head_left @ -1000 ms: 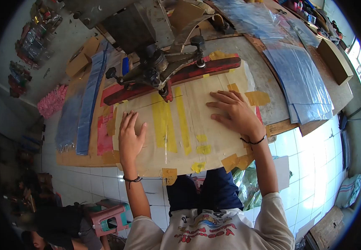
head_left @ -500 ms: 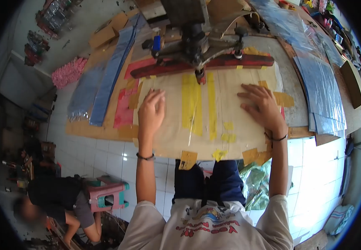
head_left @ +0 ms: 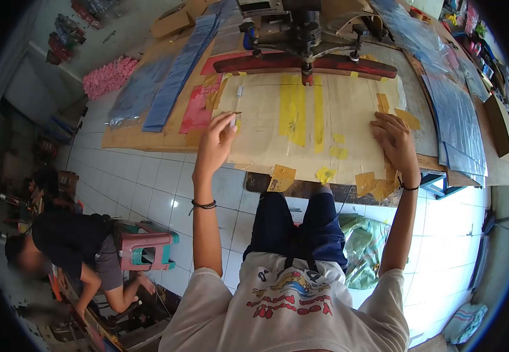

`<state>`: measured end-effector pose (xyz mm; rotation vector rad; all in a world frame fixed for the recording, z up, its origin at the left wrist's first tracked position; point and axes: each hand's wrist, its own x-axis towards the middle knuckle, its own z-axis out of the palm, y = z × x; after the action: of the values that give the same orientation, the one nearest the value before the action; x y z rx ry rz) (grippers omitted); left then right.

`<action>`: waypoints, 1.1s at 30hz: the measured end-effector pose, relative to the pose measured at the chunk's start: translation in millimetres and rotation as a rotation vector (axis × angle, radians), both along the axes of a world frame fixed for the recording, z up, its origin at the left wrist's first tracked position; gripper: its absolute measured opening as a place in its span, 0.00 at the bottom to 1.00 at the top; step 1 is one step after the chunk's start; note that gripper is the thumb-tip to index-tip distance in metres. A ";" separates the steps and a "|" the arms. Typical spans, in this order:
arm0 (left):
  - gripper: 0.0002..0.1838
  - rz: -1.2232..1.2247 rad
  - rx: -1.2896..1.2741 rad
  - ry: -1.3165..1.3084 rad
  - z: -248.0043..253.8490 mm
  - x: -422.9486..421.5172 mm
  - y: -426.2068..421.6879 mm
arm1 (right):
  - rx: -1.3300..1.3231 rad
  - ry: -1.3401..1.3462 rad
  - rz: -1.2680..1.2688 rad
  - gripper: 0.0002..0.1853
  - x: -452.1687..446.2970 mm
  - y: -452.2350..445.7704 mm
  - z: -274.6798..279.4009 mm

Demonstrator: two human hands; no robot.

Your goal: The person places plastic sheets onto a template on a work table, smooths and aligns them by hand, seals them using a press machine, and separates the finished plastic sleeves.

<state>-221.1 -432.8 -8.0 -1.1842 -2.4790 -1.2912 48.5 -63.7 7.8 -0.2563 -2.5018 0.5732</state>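
Note:
A pale board with yellow and brown tape strips lies in front of me on the worktable. Over its left edge is my left hand, fingers curled together near a small dark tip and a whitish bit; I cannot make out what they hold. At the board's right edge, my right hand rests with fingers bent and apart, close to brown tape. Beyond both hands, a long dark-red bar hangs from a metal press head across the board's far side. A small white piece lies near the board's far left.
Blue plastic-covered sheets lie on the left, with more blue sheets on the right. Pink material is at the far left. A co-worker bends low beside a pink and green stool. A green plastic sack is under the table.
The view has shifted, so the board and press sit higher in the picture. My left hand is now nearer the board's left edge, its fingers more curled. My right hand stays at the right side.

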 end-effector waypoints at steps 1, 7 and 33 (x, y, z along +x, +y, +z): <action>0.19 -0.012 0.020 0.050 -5.1 0.8 0.0 | 0.035 -0.006 -0.014 0.12 -0.2 -2.4 2.7; 0.20 0.046 -0.021 0.274 -16.3 4.7 2.0 | -0.123 0.071 -0.063 0.11 1.0 -2.9 0.9; 0.20 0.388 0.233 0.484 -100.9 41.3 4.1 | -0.148 0.129 -0.212 0.07 2.1 -9.2 5.5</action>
<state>-179.8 -428.8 -108.9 -0.7900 -2.0125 -1.0074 50.6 -72.9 13.2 -0.5172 -2.2752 0.6658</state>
